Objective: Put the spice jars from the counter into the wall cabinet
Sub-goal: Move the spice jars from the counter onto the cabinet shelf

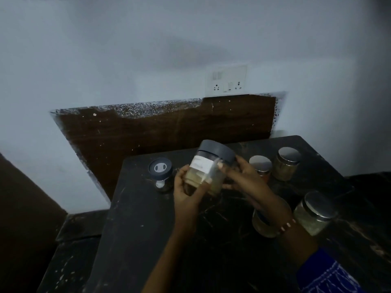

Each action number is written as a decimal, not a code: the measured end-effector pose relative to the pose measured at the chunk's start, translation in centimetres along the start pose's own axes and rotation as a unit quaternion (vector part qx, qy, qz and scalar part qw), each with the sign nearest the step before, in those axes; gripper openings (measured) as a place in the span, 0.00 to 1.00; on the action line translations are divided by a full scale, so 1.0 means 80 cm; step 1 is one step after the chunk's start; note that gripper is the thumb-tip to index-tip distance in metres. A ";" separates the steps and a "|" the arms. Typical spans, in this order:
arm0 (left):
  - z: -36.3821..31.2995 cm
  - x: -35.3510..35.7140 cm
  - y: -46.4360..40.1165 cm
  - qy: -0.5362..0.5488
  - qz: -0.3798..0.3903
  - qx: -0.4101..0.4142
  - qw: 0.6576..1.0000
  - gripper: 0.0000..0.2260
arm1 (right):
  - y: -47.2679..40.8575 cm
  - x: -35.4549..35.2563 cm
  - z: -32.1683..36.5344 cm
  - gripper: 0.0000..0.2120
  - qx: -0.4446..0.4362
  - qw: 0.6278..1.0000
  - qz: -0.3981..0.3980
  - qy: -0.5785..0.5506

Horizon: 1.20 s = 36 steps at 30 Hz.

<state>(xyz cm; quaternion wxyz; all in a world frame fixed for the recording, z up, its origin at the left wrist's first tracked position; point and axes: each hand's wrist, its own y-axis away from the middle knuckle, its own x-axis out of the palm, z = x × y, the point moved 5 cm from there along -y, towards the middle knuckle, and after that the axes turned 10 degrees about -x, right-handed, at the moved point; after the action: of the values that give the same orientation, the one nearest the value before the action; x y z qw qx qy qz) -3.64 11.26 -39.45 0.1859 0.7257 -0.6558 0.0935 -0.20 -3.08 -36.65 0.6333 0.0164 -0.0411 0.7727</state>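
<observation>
A clear jar with a dark grey lid and a white label (208, 167) is held tilted above the dark counter (135, 229). My left hand (187, 191) grips its lower side and my right hand (243, 176) holds its right side near the lid. On the counter stand other spice jars: a small dark-lidded one (160, 173) to the left, two silver-lidded ones (261, 166) (286, 163) behind my right hand, another silver-lidded one (315, 212) at the right, and one (262, 225) partly hidden under my right wrist. No wall cabinet is in view.
A white socket and switch plate (226, 80) sits on the pale wall above a brown wooden panel (169, 132). A lower dark ledge (72, 240) lies left of the counter. The scene is dim.
</observation>
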 end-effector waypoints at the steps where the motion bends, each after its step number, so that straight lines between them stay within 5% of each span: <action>1: -0.007 0.004 0.003 -0.051 0.000 0.038 0.998 0.33 | 0.001 0.005 -0.002 0.28 0.001 0.998 -0.017 -0.057; 5: -0.023 0.019 0.006 -0.098 0.024 0.103 0.990 0.26 | -0.004 -0.001 -0.003 0.34 -0.021 0.978 -0.088 -0.186; 9: -0.036 0.030 -0.014 -0.044 0.046 0.032 0.997 0.16 | -0.021 -0.009 0.016 0.39 -0.052 0.965 -0.118 -0.229; 12: -0.048 0.046 -0.026 -0.033 0.063 0.037 0.997 0.21 | -0.033 -0.010 0.040 0.29 -0.085 0.971 -0.108 -0.196; 17: -0.084 0.077 -0.044 -0.028 0.053 0.104 0.993 0.15 | -0.048 -0.020 0.093 0.18 -0.119 0.986 -0.041 -0.108; 21: -0.143 0.110 -0.053 -0.064 0.029 0.176 0.982 0.19 | -0.068 -0.028 0.156 0.23 -0.174 0.983 0.038 -0.053; 25: -0.234 0.145 -0.061 -0.140 -0.002 0.271 0.952 0.24 | -0.099 -0.038 0.242 0.33 -0.255 0.965 0.024 -0.060; 30: -0.356 0.203 -0.062 -0.211 0.019 0.356 0.910 0.26 | -0.132 -0.041 0.368 0.33 -0.376 0.926 0.021 -0.001; 36: -0.465 0.258 -0.083 -0.204 0.063 0.392 0.895 0.20 | -0.172 -0.036 0.494 0.19 -0.476 0.878 0.003 0.051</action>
<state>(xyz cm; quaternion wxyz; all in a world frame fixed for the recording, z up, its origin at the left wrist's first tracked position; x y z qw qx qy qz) 9.49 7.39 1.42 -0.2579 0.7000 -0.6338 0.2045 12.78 -6.56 3.04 0.5638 -0.3269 -0.3713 0.6614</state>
